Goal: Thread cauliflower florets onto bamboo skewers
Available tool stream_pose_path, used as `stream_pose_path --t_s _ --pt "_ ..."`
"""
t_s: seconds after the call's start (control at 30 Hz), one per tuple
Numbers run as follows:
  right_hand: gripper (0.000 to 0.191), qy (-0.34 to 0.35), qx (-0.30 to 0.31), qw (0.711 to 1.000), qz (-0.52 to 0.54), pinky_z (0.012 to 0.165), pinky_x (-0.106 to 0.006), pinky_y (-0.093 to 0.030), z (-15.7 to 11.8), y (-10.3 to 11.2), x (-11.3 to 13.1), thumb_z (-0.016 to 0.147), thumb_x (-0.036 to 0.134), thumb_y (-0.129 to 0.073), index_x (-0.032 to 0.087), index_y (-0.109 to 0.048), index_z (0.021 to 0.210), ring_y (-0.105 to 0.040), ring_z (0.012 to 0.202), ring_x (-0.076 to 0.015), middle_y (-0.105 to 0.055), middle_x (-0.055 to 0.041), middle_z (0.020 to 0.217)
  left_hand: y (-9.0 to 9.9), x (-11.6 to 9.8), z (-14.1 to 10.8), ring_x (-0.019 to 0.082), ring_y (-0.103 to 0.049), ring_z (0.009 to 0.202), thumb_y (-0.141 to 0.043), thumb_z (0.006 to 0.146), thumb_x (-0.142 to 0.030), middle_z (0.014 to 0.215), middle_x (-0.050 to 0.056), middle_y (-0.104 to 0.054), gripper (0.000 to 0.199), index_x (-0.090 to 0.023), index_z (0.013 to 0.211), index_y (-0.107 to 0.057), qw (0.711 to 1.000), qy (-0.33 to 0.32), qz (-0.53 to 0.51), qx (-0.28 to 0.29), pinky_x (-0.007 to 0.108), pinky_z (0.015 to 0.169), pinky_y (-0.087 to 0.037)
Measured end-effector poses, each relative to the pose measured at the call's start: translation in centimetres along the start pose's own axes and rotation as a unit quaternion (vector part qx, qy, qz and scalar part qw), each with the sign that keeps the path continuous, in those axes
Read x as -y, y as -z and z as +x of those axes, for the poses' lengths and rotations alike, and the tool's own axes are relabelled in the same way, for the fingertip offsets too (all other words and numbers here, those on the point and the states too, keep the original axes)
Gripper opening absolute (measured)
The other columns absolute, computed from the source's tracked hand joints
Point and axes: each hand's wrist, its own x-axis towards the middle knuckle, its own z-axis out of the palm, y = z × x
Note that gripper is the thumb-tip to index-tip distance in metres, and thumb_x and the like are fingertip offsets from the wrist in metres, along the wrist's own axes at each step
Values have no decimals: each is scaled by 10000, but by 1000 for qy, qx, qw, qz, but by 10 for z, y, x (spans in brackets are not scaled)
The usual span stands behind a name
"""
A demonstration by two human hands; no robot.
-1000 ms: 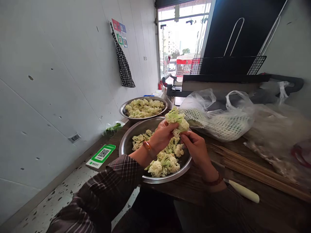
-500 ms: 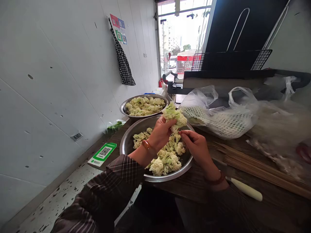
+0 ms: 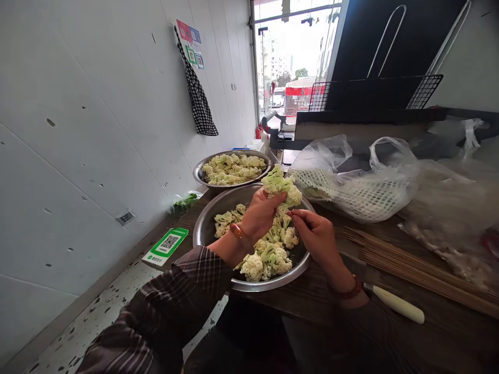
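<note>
My left hand (image 3: 262, 214) is closed around cauliflower florets (image 3: 276, 182) above the near metal basin (image 3: 202, 228). Just right of it, my right hand (image 3: 314, 231) pinches with thumb and forefinger right below the held florets; what lies between those fingertips is too small to make out. More cauliflower pieces (image 3: 251, 267) rest in the near basin, partly hidden by my left hand and forearm. Behind it stands a second metal basin (image 3: 198, 174) full of cauliflower (image 3: 234, 169).
Thin wooden skewers (image 3: 413, 267) and a knife with a pale handle (image 3: 397, 304) lie at right. Plastic bags (image 3: 374, 192) with netted contents are behind them. A green QR card (image 3: 166, 246) is at the left table edge, beside the wall (image 3: 97, 130).
The view has shifted very slightly. Both hands keep nearly the same pose, with the florets still in my left hand.
</note>
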Motion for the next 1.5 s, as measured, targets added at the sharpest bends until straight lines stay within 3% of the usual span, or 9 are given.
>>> stream_pose_path --t_s 0.2,0.87,1.03,1.2,1.5 --pt "251 7 -21 1000 -11 652 -301 -521 -1 -1 -1 893 382 -639 197 -804 932 -659 655 -187 -723 -26 689 -1 3 -1 189 -709 884 -912 606 -241 843 46 -754 374 -130 901 -710 1000 2 4 9 294 836 -508" --pt "238 18 -32 999 -29 687 -305 -521 -2 0 3 897 381 -631 213 -798 875 -654 660 -187 -711 -14 671 -5 7 -6 170 -690 934 -903 639 -238 941 50 -755 405 -134 973 -699 1000 3 1 16 280 869 -501" --pt "238 17 -34 999 -27 675 -305 -518 -2 0 3 895 386 -630 211 -792 893 -656 655 -186 -714 -14 679 -6 2 -5 145 -683 854 -884 648 -201 882 32 -743 353 -134 941 -698 1000 7 -4 11 271 844 -504" --pt "223 25 -20 999 -28 663 -305 -523 -2 -1 3 891 373 -631 217 -790 877 -670 669 -190 -753 -29 746 -3 -5 -2 106 -642 728 -829 672 -158 827 7 -719 241 -143 863 -683 999 -3 1 -39 239 720 -486" --pt "215 40 1 998 -47 674 -306 -532 -4 0 6 908 354 -615 219 -779 878 -686 695 -199 -757 -35 764 -2 -4 2 107 -642 730 -834 666 -149 800 -12 -708 256 -161 859 -666 998 -1 -25 -59 251 721 -485"
